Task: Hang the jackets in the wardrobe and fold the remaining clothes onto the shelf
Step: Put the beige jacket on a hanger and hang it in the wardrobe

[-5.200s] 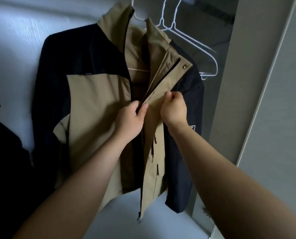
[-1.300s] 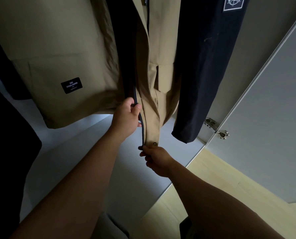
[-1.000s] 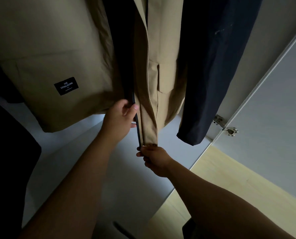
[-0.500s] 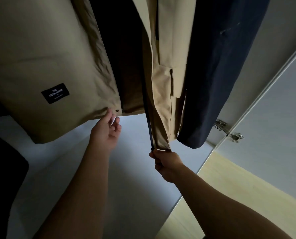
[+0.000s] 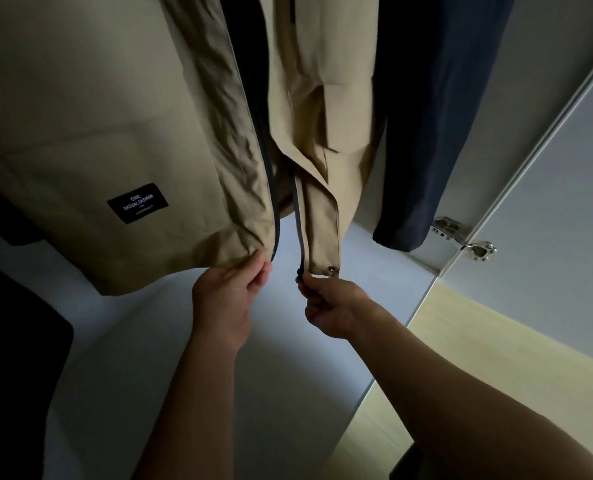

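Fingers (image 5: 258, 271) of left hand (image 5: 224, 303) and right hand (image 5: 333, 308) pinch bottom hem of the vertically hanging jacket (image 5: 97, 116)

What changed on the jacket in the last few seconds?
Both hands moved from the jacket's chest down to its hem. The left hand let go of the zip edge and now pinches the labelled panel's bottom corner. The right hand still pinches the zip's end; the jacket still hangs.
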